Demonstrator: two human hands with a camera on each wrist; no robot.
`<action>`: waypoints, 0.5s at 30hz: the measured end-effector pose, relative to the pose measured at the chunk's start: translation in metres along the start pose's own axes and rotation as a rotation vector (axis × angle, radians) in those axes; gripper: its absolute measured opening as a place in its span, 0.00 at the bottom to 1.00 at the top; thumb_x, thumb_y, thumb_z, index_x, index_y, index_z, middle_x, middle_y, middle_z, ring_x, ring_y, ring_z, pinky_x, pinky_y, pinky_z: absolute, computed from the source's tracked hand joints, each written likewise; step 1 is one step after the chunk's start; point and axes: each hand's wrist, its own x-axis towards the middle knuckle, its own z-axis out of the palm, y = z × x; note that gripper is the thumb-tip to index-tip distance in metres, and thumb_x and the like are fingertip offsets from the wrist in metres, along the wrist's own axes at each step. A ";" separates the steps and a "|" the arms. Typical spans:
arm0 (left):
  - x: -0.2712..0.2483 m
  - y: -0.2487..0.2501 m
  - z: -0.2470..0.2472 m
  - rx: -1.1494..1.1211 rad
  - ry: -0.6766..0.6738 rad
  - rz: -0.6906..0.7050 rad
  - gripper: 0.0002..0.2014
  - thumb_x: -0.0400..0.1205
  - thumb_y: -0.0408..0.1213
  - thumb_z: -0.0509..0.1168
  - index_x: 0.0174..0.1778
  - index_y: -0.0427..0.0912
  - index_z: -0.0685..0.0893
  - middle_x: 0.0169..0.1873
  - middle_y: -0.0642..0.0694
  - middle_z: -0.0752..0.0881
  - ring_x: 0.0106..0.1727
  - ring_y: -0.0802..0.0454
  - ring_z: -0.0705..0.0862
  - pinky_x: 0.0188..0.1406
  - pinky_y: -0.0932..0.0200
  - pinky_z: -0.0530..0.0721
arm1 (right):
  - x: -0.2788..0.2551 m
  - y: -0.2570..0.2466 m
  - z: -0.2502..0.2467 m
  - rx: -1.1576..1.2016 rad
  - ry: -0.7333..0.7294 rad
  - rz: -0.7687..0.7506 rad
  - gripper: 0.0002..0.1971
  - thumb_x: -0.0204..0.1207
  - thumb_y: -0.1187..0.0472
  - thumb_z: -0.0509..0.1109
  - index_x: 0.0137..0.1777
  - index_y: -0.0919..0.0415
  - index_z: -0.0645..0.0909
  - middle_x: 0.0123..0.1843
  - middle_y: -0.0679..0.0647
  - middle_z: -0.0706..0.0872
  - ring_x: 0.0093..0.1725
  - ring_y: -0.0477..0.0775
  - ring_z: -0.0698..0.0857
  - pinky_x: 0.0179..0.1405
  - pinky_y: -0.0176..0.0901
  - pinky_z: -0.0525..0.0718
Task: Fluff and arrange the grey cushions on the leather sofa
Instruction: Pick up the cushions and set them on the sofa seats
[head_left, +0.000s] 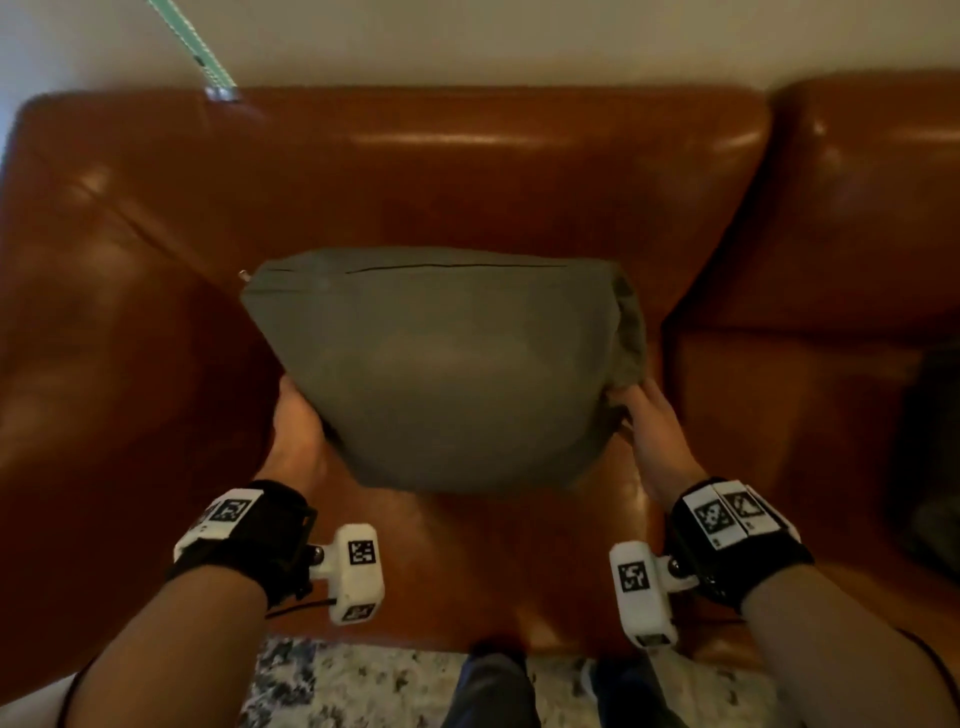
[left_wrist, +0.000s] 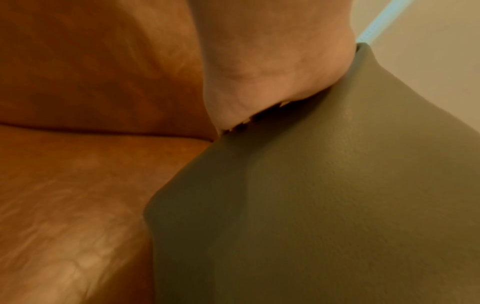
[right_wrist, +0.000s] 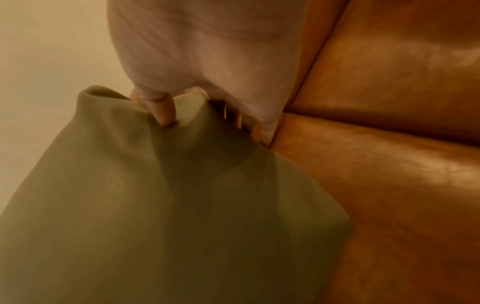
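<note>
A grey cushion (head_left: 447, 364) is held up above the seat of the brown leather sofa (head_left: 467, 171), its zipper edge turned away from me. My left hand (head_left: 296, 431) grips the cushion's near left side, fingers tucked behind the fabric. My right hand (head_left: 649, 415) grips the near right corner, where the cloth bunches. In the left wrist view the left hand (left_wrist: 272, 67) presses into the cushion (left_wrist: 324, 205). In the right wrist view the right hand (right_wrist: 207, 82) digs a thumb into a fold of the cushion (right_wrist: 155, 205).
The sofa's left armrest (head_left: 78, 338) and a second seat section (head_left: 831, 260) flank the cushion. A dark object (head_left: 935, 457) lies on the seat at the far right edge. A speckled rug (head_left: 337, 680) and my legs (head_left: 493, 686) are below.
</note>
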 end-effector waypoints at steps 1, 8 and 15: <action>0.011 0.003 -0.005 -0.030 0.018 -0.011 0.21 0.88 0.49 0.51 0.69 0.42 0.80 0.65 0.39 0.84 0.57 0.44 0.83 0.47 0.57 0.76 | 0.006 -0.003 0.010 -0.023 -0.022 -0.010 0.19 0.80 0.54 0.65 0.70 0.39 0.76 0.69 0.40 0.80 0.69 0.49 0.78 0.66 0.52 0.76; 0.064 0.010 -0.008 -0.072 0.031 -0.037 0.21 0.88 0.50 0.51 0.68 0.43 0.80 0.61 0.43 0.85 0.53 0.47 0.81 0.48 0.55 0.79 | 0.038 -0.006 0.055 -0.013 -0.020 0.005 0.19 0.83 0.62 0.62 0.71 0.46 0.74 0.62 0.41 0.82 0.61 0.43 0.80 0.52 0.41 0.78; 0.082 -0.006 -0.002 -0.039 0.010 -0.089 0.18 0.88 0.48 0.53 0.65 0.44 0.80 0.53 0.48 0.85 0.57 0.47 0.80 0.55 0.53 0.78 | 0.045 0.006 0.060 -0.084 -0.053 0.020 0.24 0.83 0.61 0.60 0.78 0.43 0.68 0.60 0.35 0.80 0.59 0.39 0.78 0.61 0.43 0.75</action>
